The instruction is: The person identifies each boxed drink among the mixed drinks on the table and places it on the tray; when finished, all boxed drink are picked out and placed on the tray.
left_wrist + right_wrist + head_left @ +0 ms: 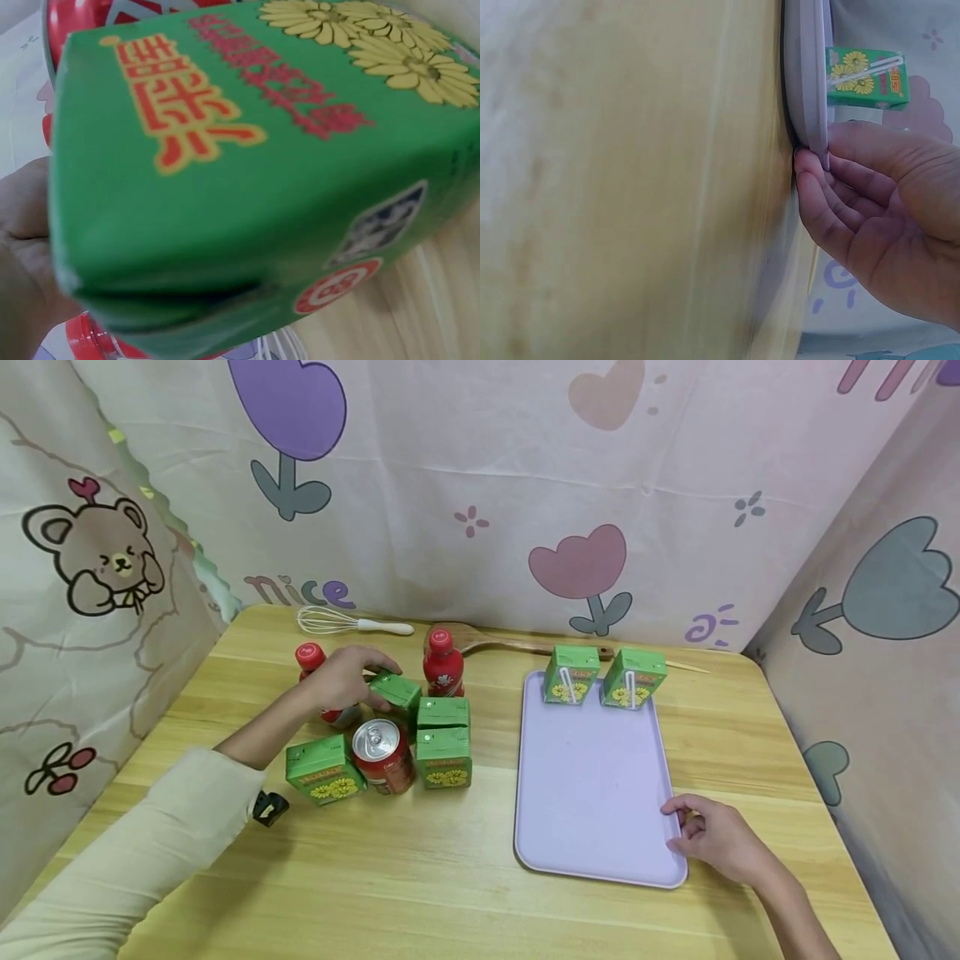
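My left hand (348,678) grips a green drink carton (399,693), which leans among other drinks. Most of its grip is hidden in the left wrist view, where another green carton with yellow flowers (247,150) fills the foreground. That carton (326,768) stands beside a red soda can (381,758). Two more green cartons (444,758) stand to the right of the can. On the right, my right hand (716,837) pinches the edge of a lilac tray (592,802), thumb on top and fingers underneath. Two green cartons with straws (572,677) stand at the tray's far end.
Red bottles stand behind the drinks, one (442,667) upright by the cartons and another (309,656) partly behind my left hand. A white whisk (352,622) and a wooden spatula (510,643) lie along the back edge, against a printed curtain (480,468).
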A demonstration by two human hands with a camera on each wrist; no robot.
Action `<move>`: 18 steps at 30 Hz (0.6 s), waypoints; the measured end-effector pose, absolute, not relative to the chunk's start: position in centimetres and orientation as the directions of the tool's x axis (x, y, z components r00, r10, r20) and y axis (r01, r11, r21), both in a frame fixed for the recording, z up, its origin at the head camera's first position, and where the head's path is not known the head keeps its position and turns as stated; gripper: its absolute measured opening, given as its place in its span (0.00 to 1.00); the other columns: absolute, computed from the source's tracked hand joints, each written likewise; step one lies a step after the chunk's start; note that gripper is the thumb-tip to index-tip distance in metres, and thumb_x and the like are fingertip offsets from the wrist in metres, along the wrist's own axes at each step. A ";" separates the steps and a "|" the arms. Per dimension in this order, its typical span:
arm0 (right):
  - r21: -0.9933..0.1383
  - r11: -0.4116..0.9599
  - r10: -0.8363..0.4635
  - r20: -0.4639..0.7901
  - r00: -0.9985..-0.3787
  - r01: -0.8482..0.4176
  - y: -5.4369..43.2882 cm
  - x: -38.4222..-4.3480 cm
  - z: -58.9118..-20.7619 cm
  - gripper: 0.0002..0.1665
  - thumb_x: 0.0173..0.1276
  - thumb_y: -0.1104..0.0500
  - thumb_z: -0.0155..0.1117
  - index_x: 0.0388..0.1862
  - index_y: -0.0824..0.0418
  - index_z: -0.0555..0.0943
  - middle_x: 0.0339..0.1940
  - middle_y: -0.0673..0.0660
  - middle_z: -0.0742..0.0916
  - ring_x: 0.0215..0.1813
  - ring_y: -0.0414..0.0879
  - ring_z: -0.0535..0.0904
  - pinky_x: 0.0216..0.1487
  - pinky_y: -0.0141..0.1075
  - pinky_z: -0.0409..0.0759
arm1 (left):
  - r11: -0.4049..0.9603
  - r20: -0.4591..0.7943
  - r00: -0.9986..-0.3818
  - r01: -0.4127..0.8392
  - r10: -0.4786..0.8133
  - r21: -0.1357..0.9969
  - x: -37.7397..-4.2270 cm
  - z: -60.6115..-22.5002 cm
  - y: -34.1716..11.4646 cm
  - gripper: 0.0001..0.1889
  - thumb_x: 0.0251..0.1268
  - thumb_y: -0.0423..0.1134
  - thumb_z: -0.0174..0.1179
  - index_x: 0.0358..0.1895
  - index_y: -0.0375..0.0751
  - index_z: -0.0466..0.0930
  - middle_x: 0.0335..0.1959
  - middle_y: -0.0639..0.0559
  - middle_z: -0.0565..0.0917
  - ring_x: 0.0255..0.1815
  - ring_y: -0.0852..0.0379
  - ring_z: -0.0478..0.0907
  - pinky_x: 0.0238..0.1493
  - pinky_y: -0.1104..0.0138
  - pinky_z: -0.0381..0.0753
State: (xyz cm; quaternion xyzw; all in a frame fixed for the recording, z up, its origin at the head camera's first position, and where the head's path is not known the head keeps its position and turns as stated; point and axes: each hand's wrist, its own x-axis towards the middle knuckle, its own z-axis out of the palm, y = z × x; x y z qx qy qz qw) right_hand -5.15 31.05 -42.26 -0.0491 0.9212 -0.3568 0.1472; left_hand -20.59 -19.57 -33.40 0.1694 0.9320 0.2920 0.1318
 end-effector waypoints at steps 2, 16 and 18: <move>-0.670 0.742 -0.193 -0.238 -0.952 0.017 31.0 -5.1 -42.2 0.22 0.49 0.68 0.72 0.45 0.66 0.78 0.24 0.52 0.78 0.25 0.33 0.71 0.25 0.28 0.73 | 0.764 -0.149 -0.904 0.241 0.402 0.599 -20.6 -33.5 -19.6 0.27 0.45 0.32 0.73 0.54 0.37 0.78 0.55 0.39 0.80 0.61 0.38 0.71 0.62 0.46 0.69; -0.659 0.752 -0.186 -0.258 -0.948 0.032 31.0 -5.1 -42.2 0.23 0.49 0.68 0.72 0.46 0.65 0.78 0.25 0.53 0.78 0.26 0.33 0.71 0.25 0.28 0.72 | 0.738 -0.135 -0.884 0.280 0.448 0.614 -20.8 -34.3 -20.0 0.25 0.48 0.32 0.71 0.54 0.39 0.78 0.52 0.42 0.82 0.59 0.41 0.74 0.62 0.47 0.71; -0.659 0.751 -0.187 -0.257 -0.948 0.031 31.0 -5.1 -42.2 0.23 0.50 0.68 0.72 0.46 0.65 0.78 0.25 0.53 0.78 0.26 0.33 0.71 0.25 0.28 0.72 | 0.736 -0.129 -0.882 0.288 0.453 0.613 -20.7 -34.3 -20.0 0.25 0.49 0.32 0.71 0.54 0.39 0.78 0.52 0.42 0.82 0.58 0.41 0.75 0.61 0.47 0.71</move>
